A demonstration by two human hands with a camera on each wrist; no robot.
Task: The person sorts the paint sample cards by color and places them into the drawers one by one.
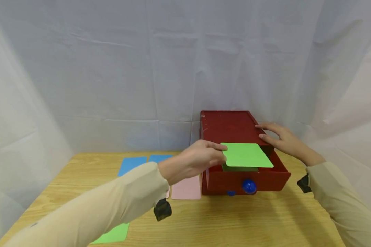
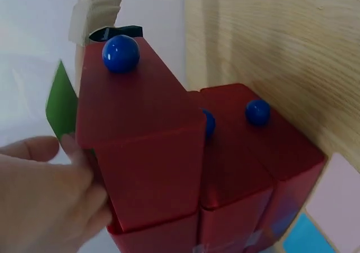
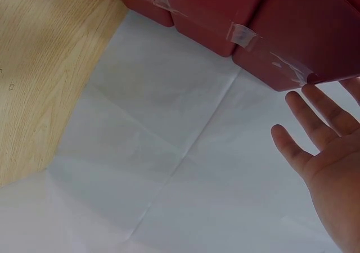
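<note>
Your left hand [image 1: 201, 156] pinches the green card [image 1: 246, 155] by its near-left corner and holds it flat over the open top drawer [image 1: 247, 178] of the red box [image 1: 228, 125], while your right hand [image 1: 281, 139], fingers straight, seems to steady the box on the bench [image 1: 235, 219].

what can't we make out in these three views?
- Inside of the open top drawer: head view, covered by the green card that the left hand pinches.
- Lower drawers: head view, hidden under the pulled-out one; only a blue knob peeks out.
- Right hand contact with the red box: right wrist view, fingertips at the box edge, thumb cut off by the frame.
</note>
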